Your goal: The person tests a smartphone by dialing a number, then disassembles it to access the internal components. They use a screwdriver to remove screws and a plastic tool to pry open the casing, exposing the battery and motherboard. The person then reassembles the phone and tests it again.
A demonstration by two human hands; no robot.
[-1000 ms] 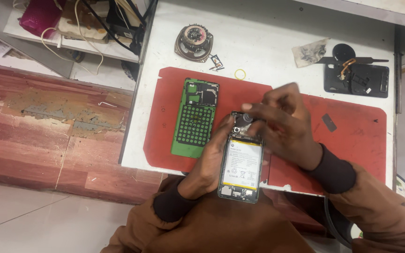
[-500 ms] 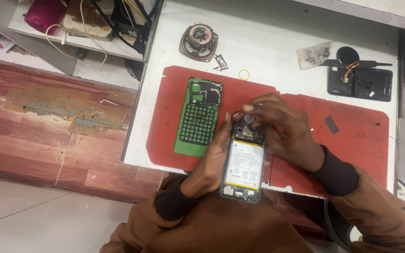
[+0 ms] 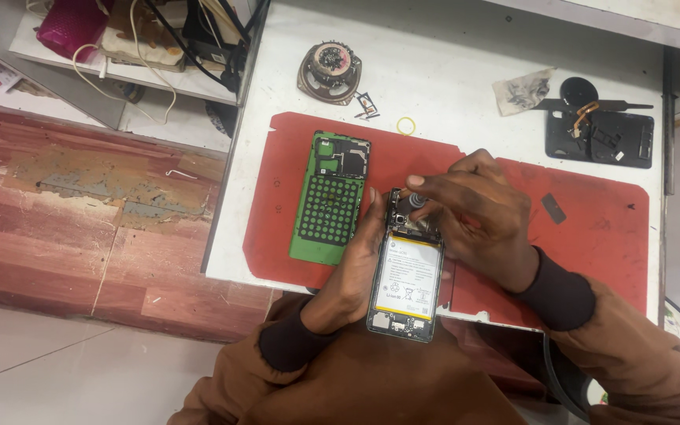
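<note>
An opened smartphone (image 3: 407, 279) lies near the front edge of the red work mat (image 3: 592, 228), its white battery facing up. My left hand (image 3: 356, 267) grips the phone's left side and steadies it. My right hand (image 3: 478, 212) rests over the phone's top end, fingertips pinched on a small tool or part at the camera area; what it pinches is too small to make out. To the left, the phone's green back cover (image 3: 330, 197) lies inside-up on the mat.
On the white table (image 3: 450, 71) sit a round speaker (image 3: 329, 71), a yellow ring (image 3: 406, 125), small metal clips (image 3: 366, 105), a crumpled wipe (image 3: 522, 90) and a black tray with parts (image 3: 600, 134). A small dark chip (image 3: 553, 208) lies on the mat. Cables and clutter fill the shelf at left.
The view has shifted slightly. Both hands stay on the phone, with my right fingers making small movements at its top end.
</note>
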